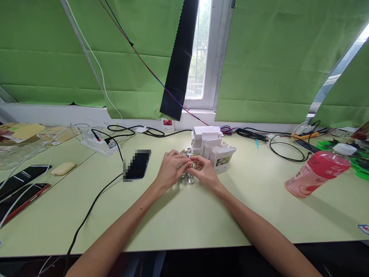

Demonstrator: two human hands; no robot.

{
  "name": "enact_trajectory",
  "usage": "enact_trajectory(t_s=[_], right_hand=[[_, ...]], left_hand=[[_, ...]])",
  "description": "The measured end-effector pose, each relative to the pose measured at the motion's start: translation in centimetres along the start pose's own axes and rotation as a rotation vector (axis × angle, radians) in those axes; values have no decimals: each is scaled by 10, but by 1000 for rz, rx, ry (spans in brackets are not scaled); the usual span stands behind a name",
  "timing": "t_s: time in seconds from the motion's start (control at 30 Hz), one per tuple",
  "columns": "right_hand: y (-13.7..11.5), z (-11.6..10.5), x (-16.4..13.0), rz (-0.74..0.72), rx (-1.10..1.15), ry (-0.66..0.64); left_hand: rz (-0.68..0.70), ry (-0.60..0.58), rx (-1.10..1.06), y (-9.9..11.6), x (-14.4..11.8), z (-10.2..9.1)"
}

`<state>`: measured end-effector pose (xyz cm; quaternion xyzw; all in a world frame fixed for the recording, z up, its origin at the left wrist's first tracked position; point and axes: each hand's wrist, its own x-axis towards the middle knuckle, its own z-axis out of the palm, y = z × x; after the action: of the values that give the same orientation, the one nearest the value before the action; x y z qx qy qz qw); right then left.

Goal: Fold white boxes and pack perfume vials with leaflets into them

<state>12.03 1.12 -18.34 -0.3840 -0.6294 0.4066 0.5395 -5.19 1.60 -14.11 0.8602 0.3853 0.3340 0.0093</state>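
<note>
Several small clear glass bottles (189, 177) with shiny silver and gold-coloured tops stand close together at the middle of the table. Over them, my left hand (173, 167) and my right hand (205, 171) meet at the fingertips. Both hands are closed in a pinch around the gold-coloured top of one small glass bottle, which the fingers largely cover. Right beside my right hand stand several small white cardboard boxes (222, 159), some with raised flaps and a picture on the front.
A pink-labelled drink bottle (319, 171) stands at the right. Left of my hands lies a black phone (138, 164); a power strip (99, 146), a cream case (63, 168) and more phones (21, 202) are farther left. Cables (147, 132) run along the back.
</note>
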Motion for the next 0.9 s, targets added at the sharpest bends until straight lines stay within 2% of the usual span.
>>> enact_trajectory(t_s=[0.3,0.73,0.9], right_hand=[[2,-1,0,8,5,-3],[1,-2,0,10,2,-5],[0,-2,0,14,7,-9]], left_hand=[[-49,-77,-51,-3,3,-2],[54,-93,-18,-5,6,-6],[55,-139,-25,-8,8,-7]])
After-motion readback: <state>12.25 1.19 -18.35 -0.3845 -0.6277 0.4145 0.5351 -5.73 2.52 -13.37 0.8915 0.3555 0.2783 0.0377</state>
